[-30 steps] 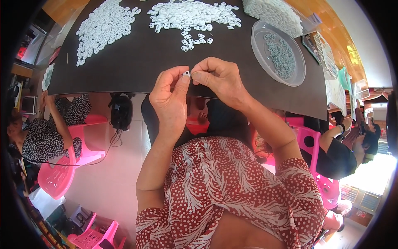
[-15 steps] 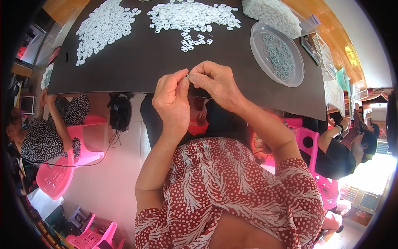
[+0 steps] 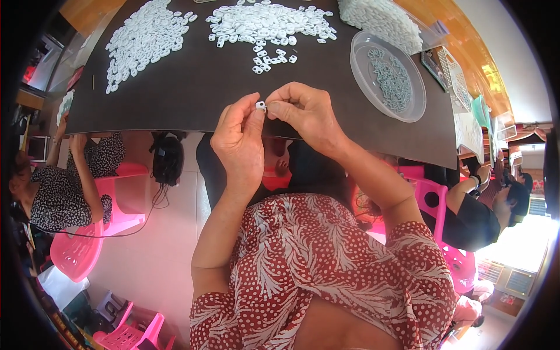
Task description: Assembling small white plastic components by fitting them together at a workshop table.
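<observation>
Above the near edge of the dark table, my left hand (image 3: 239,137) pinches a small white plastic piece with a dark hole (image 3: 261,105) between thumb and fingers. My right hand (image 3: 303,115) is closed at the right side of that piece, thumb against forefinger; whatever tiny thing may be in its fingertips is too small to make out. Beyond my hands lie several loose white pieces (image 3: 269,60) with holes, in front of a larger pile of white pieces (image 3: 271,22). To the right stands a round clear tray (image 3: 422,96) with small silvery screw-like parts (image 3: 389,79) in it.
Another heap of white oval pieces (image 3: 146,44) covers the table's far left. A clear bin full of white parts (image 3: 382,24) stands at the far right. Other people sit at the left (image 3: 64,189) and right (image 3: 481,216), near pink plastic chairs (image 3: 79,248).
The white piece now shows more clearly between my fingertips, where before only a small dark spot was visible. My left hand has shifted slightly left; my right hand stays close by.
</observation>
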### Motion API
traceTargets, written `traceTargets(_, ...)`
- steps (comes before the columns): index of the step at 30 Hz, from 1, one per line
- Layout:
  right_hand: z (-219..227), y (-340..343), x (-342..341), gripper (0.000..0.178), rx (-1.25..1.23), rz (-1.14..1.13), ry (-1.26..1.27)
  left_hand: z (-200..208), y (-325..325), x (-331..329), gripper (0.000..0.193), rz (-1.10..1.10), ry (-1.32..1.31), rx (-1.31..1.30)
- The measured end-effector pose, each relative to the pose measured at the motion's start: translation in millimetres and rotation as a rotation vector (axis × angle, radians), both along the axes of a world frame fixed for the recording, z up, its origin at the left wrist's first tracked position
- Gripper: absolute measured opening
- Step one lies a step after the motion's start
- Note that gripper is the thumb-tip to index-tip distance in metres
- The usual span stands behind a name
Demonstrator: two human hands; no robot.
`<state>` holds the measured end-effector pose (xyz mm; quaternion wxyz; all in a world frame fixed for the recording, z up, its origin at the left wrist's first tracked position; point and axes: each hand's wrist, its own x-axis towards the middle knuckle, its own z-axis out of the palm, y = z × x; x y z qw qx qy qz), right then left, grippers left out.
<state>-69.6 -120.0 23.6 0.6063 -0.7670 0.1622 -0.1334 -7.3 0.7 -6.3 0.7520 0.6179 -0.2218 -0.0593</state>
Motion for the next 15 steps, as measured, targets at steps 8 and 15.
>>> traceTargets(8, 1.4, 0.1, -0.8, 0.014, 0.014, -0.030, 0.005, 0.5, -1.0, -0.5, 0.016, 0.004, -0.107, 0.083)
traceTargets(15, -1.2, 2.2, 0.7, 0.014, 0.036, -0.035, -0.015, -3.1, -4.5, -1.9, 0.017, 0.068, -0.183, 0.081)
